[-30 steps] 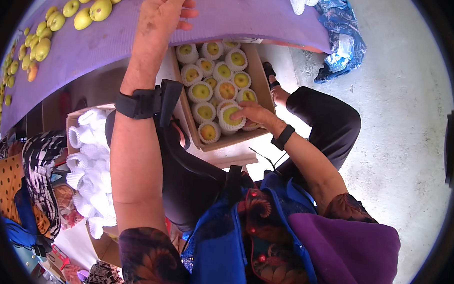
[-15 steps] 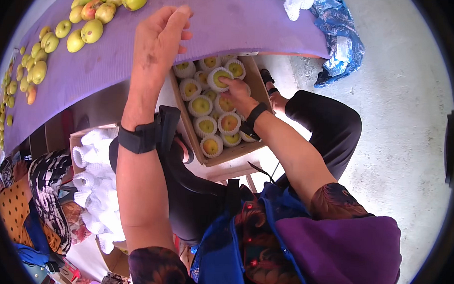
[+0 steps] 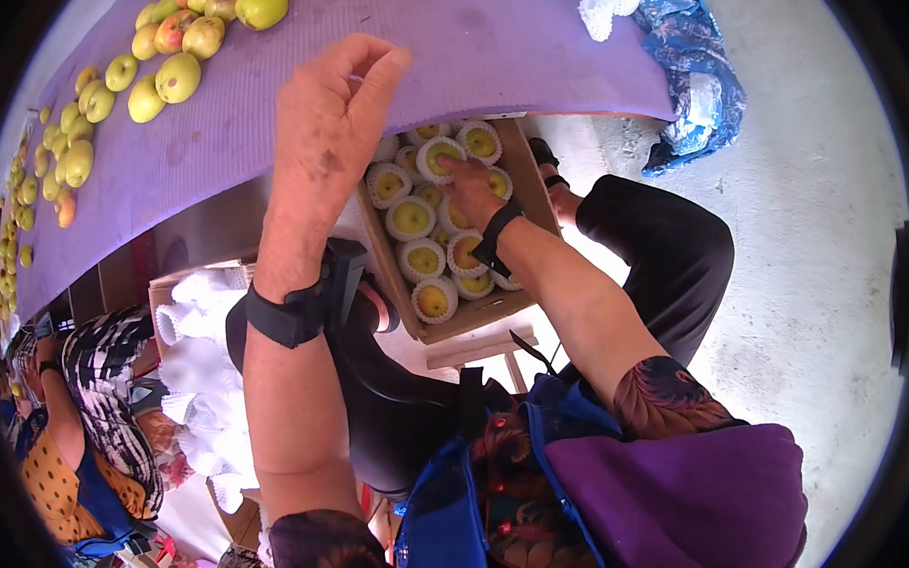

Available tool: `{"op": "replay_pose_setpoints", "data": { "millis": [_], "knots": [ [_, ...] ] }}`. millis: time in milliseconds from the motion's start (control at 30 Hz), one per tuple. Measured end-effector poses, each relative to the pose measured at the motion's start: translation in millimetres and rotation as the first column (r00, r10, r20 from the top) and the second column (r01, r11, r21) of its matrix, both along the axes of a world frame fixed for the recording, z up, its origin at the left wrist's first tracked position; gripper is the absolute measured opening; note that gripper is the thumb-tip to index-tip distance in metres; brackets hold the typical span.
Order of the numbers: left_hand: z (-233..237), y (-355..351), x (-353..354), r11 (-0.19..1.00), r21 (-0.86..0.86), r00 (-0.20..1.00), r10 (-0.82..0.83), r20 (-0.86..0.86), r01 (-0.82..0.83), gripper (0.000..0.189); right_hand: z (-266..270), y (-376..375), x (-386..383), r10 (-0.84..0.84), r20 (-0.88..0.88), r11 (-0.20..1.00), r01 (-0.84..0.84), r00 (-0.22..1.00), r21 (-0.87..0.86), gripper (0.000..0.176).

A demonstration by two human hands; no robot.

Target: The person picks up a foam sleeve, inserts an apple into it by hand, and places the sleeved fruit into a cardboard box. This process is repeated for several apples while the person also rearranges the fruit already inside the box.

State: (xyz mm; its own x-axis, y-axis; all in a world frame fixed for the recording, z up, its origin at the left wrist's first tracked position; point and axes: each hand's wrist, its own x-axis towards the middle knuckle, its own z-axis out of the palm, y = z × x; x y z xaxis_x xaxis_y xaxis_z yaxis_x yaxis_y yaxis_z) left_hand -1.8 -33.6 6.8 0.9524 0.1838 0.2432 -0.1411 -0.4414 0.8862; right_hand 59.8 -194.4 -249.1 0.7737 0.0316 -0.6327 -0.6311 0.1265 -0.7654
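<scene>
My right hand (image 3: 470, 191) reaches into a cardboard box (image 3: 453, 329) below the table edge. Its fingers grip an apple (image 3: 439, 160) wrapped in a white foam net near the far end. Around it sit several more yellow-green netted apples (image 3: 411, 218), some blushed red, in close rows. Over the purple table my left hand (image 3: 332, 125) is raised, with thumb and forefinger curled together. I see nothing in it, though its other fingers are mostly hidden.
Loose apples (image 3: 177, 78) lie along the left of the purple-covered table (image 3: 462, 59). White foam nets (image 3: 206, 375) fill a box at my left. Another person's arm (image 3: 65, 411) shows at far left. Patterned blue cloth (image 3: 697, 72) hangs at the table's right end.
My left hand has shifted slightly right and lower, and its thumb and forefinger have come together. My right hand stays at the same netted apple. The person at far left has moved an arm into view.
</scene>
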Motion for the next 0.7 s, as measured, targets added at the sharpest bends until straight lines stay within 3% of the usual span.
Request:
{"op": "replay_pose_setpoints", "data": {
  "millis": [167,333,467,567,700],
  "knots": [
    [-4.4,-5.1,1.7,0.997,0.075,1.0,-0.023,-0.005,0.023,0.028,-0.8,3.2,5.7,0.135,-0.06,0.984,-0.141,0.989,-0.111,0.063],
    [-3.9,-8.2,2.7,0.986,0.164,0.998,-0.038,0.049,0.03,0.027,-3.3,4.0,1.3,0.223,0.004,0.963,-0.219,0.975,-0.155,0.059],
    [-6.0,-10.9,4.7,0.983,0.18,0.997,-0.045,0.06,0.034,0.026,2.1,6.3,-1.1,0.225,0.044,0.967,-0.218,0.973,-0.132,0.058],
    [-4.1,-10.5,3.3,0.981,0.191,0.998,-0.039,0.046,0.03,0.026,2.1,10.8,-1.0,0.194,0.107,0.963,-0.168,0.975,-0.212,0.044],
    [-2.9,-9.0,2.7,0.99,0.141,0.998,-0.022,0.065,0.013,0.023,0.8,17.6,3.2,0.124,0.151,0.989,-0.111,0.981,-0.096,0.044]
  ]
}}
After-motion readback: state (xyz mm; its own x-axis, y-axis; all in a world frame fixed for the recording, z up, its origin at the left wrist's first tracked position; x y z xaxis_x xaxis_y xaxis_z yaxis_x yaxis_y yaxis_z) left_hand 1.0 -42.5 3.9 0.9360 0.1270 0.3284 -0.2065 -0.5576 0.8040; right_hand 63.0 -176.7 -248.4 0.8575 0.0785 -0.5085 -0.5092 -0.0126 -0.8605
